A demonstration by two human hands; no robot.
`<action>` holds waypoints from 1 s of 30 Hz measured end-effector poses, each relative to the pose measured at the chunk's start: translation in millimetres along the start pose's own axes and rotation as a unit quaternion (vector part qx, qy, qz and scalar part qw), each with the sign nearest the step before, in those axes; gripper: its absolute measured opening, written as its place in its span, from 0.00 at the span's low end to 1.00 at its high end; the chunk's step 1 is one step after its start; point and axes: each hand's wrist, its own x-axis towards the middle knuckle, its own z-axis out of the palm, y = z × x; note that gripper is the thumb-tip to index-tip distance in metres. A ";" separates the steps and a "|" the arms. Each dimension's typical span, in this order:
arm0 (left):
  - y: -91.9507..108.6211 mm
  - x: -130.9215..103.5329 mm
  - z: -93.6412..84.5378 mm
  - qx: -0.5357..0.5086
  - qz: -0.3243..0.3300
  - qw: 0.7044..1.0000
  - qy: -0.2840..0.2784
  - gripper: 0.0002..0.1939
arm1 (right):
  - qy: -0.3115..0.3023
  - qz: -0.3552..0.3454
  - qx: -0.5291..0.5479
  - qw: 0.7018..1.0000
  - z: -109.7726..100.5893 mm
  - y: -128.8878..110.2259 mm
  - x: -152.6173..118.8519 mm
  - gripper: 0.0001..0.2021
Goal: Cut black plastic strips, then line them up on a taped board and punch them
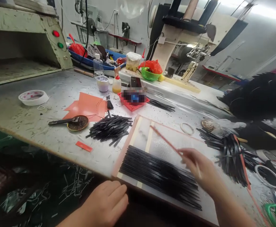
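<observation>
My right hand (197, 167) pinches one end of a thin reddish strip (165, 138), blurred by motion, over a board (160, 148) with a pale sheet and two cream tape bands. Long black strips (157, 173) lie side by side across the board's near part, below my right hand. At the table's front edge, left of the board, my left hand (107, 200) is curled into a loose fist. No thing shows in it, and its palm is hidden. A heap of short black strips (111, 127) lies just left of the board.
Left on the table are a tape roll (33, 97), orange sheets (87, 105) and a round dish (78, 123) with a metal tool across it. A red tray (132, 105) stands behind. Bundled black strips (232, 159) and green-handled scissors (273, 214) lie right. A sewing machine (187, 41) rises behind.
</observation>
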 end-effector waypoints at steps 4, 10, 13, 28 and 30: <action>8.2 -5.9 0.9 0.025 0.019 1.000 -0.004 0.13 | -0.101 -0.101 0.151 0.978 17.9 -38.1 -35.9 0.10; 17.4 -11.2 4.8 0.080 -0.040 0.990 -0.107 0.16 | -0.126 -0.180 0.136 0.966 27.3 -38.6 -47.9 0.11; 17.0 -10.4 6.5 0.083 -0.036 0.985 -0.148 0.17 | -0.118 -0.194 0.112 0.967 23.8 -36.7 -48.2 0.12; 24.1 -7.8 5.9 0.092 -0.057 0.980 -0.168 0.17 | -0.060 -0.192 0.110 0.973 29.2 -29.5 -52.0 0.08; 25.1 -8.5 7.2 0.091 -0.060 0.981 -0.160 0.17 | -0.060 -0.192 0.108 0.974 30.7 -29.5 -51.9 0.08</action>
